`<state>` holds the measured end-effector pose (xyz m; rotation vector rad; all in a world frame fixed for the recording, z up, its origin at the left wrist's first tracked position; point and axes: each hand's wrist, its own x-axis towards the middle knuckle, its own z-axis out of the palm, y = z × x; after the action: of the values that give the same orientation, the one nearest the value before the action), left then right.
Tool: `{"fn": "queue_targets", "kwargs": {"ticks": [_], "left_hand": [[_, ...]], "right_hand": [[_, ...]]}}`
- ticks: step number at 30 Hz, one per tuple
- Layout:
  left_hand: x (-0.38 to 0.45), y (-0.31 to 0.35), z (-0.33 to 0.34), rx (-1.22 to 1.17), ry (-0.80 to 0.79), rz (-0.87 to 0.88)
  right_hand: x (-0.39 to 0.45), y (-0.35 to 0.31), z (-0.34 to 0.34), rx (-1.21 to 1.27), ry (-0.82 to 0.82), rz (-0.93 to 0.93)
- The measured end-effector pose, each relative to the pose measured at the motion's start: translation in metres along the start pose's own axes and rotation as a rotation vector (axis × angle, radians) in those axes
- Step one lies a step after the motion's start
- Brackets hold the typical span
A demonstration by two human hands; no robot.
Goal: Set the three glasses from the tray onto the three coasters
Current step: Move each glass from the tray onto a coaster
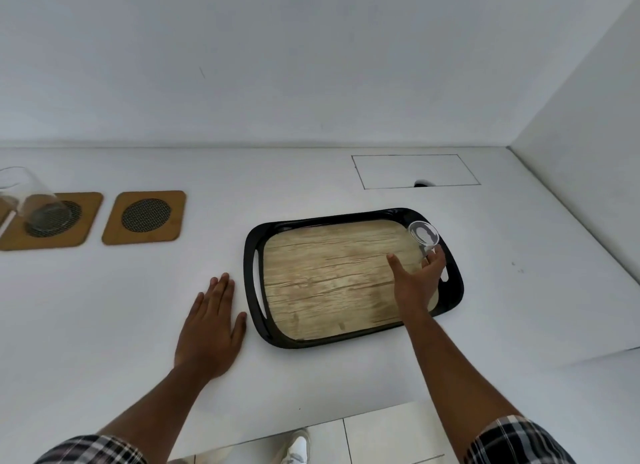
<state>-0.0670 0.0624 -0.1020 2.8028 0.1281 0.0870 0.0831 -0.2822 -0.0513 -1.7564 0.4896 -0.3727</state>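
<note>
White walls meet in a corner behind a white counter, which carries a thin rectangular outline with a small dark notch at the back right. From the head camera we see our left hand lying flat on the counter, fingers spread, just beside the black tray with its wood-look floor. Our right hand reaches over the tray's far right corner, fingers closing around a clear glass standing there. Well apart at the left lie wooden coasters: one bare coaster, its neighbour bearing another glass. Pale floor tiles show below the counter's edge.
</note>
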Motion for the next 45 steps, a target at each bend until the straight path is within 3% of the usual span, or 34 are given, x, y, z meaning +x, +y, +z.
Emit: {"fn": "queue_targets", "kwargs": {"ticks": [11,23,26,35,45], "left_hand": [[0.0,-0.003,0.001,-0.028,0.011,0.003],[0.0,-0.019,-0.008,-0.145,-0.041,0.057],[-0.004,-0.04,-0.018,-0.158,-0.04,0.101],[-0.01,-0.137,-0.059,-0.116,0.061,-0.007],[-0.021,-0.228,-0.087,-0.08,0.05,-0.109]], "right_hand": [[0.0,-0.006,0.01,-0.107,0.017,0.006],[-0.061,-0.03,0.047,0.003,-0.092,-0.077],[-0.084,-0.042,0.068,0.053,-0.135,-0.091],[-0.155,-0.068,0.154,0.117,-0.277,-0.132],[-0.228,-0.089,0.257,0.131,-0.46,-0.16]]}}
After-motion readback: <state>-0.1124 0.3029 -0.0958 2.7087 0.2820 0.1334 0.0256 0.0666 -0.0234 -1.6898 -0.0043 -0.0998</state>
